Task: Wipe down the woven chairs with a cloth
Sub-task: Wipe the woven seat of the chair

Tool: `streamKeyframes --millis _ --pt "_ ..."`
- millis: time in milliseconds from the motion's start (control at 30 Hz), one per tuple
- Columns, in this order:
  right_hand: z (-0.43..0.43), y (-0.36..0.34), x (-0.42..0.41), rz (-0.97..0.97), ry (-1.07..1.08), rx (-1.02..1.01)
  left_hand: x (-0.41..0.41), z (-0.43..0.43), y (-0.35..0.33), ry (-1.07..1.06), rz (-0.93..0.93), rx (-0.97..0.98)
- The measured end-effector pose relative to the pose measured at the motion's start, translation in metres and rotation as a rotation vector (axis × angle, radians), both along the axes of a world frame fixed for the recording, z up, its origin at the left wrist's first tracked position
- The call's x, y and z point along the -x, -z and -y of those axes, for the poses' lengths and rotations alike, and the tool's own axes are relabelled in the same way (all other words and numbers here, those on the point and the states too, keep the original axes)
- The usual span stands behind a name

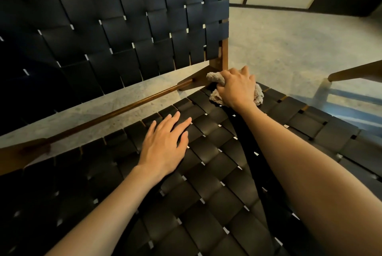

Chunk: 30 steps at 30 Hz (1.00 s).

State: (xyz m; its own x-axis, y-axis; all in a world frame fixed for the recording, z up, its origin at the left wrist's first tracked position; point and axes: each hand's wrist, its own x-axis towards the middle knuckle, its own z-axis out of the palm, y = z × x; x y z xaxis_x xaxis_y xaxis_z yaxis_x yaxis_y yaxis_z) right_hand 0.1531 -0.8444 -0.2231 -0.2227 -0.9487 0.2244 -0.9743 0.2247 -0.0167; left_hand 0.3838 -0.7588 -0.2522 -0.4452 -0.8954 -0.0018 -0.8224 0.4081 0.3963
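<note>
A chair of black woven straps on a brown wooden frame fills the view, its seat (217, 173) below me and its backrest (124, 28) rising at the top left. My right hand (236, 88) grips a bunched beige cloth (258, 95) and presses it on the seat's far right corner, beside the wooden back post (225, 53). My left hand (165, 144) lies flat on the seat with straight fingers, holding nothing, near the rear edge of the seat.
A round wooden rail (124, 109) runs across behind the seat, with speckled grey floor (289, 45) showing through the gap. A wooden part of another piece of furniture (355, 72) juts in at the right. Light wall panels stand at the top right.
</note>
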Motion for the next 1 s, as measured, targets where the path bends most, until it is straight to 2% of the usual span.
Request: streamKeyframes --millis 167,300,467,667,767,1000 --pt "-0.010 -0.003 -0.008 0.090 -0.072 -0.033 -0.018 -0.003 -0.015 0.024 0.023 0.024" --pt "-0.028 0.002 -0.038 0.252 -0.125 -0.003 -0.060 -0.015 -0.033 -0.042 -0.001 -0.021" --pt "-0.050 0.013 -0.111 0.410 -0.215 -0.048 -0.120 -0.031 -0.053 -0.098 0.118 -0.013" --pt "-0.084 0.022 -0.219 0.539 -0.375 -0.071 -0.203 -0.068 -0.061 -0.266 0.201 -0.012" --pt "-0.104 0.019 -0.270 0.611 -0.434 -0.091 -0.235 -0.091 -0.058 -0.346 0.158 -0.036" --pt "-0.140 0.001 -0.355 0.686 -0.517 -0.141 -0.276 -0.134 -0.059 -0.451 -0.072 -0.131"
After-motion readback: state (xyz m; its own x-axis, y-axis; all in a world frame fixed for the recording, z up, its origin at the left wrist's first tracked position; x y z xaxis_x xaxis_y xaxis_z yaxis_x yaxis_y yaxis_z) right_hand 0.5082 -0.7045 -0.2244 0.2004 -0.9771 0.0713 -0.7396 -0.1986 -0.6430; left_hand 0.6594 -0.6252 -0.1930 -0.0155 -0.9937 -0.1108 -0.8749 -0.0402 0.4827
